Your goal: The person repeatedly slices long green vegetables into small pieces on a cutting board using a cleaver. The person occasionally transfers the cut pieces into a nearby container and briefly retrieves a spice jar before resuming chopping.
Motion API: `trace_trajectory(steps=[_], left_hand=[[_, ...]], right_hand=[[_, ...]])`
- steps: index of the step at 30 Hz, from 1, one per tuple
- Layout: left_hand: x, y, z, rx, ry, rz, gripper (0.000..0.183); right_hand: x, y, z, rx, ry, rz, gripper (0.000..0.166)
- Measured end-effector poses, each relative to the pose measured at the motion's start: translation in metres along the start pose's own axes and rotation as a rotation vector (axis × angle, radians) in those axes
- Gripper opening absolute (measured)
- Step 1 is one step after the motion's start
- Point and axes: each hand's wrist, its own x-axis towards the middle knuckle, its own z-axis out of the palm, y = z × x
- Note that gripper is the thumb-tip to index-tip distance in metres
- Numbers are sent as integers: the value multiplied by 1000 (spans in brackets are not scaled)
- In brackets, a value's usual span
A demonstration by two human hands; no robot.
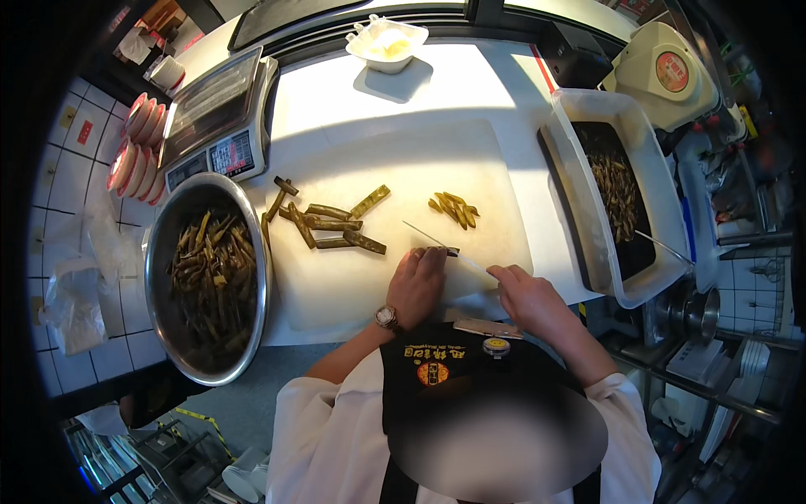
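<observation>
My right hand [526, 296] grips a kitchen knife [467, 259] whose thin blade points to the upper left. Under the fingers of my left hand [419, 283], which wears a wristwatch, a dark green vegetable piece [453, 251] is pressed against a white cutting board [352, 296], right by the blade. Cut slices [458, 210] lie in a small group just beyond. Several longer pickled-looking vegetable pieces [334, 224] are spread on the board's left part. At far left, a steel bowl [266, 302] holds many more such strips.
A digital scale [230, 154] and stacked lidded tubs [135, 151] stand at upper left. On the right, a translucent plastic bin [661, 189] contains cut pieces in dark liquid, with a thin metal handle over its rim. A white dish [389, 60] sits at the back.
</observation>
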Motion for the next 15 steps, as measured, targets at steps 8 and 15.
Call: trace_trajectory(steps=[8, 15], left_hand=[[-3, -3, 7, -69, 93, -30, 33], [-1, 0, 3, -117, 121, -33, 36]], right_hand=[[4, -8, 0, -65, -42, -26, 33], [20, -14, 7, -29, -154, 81, 17]])
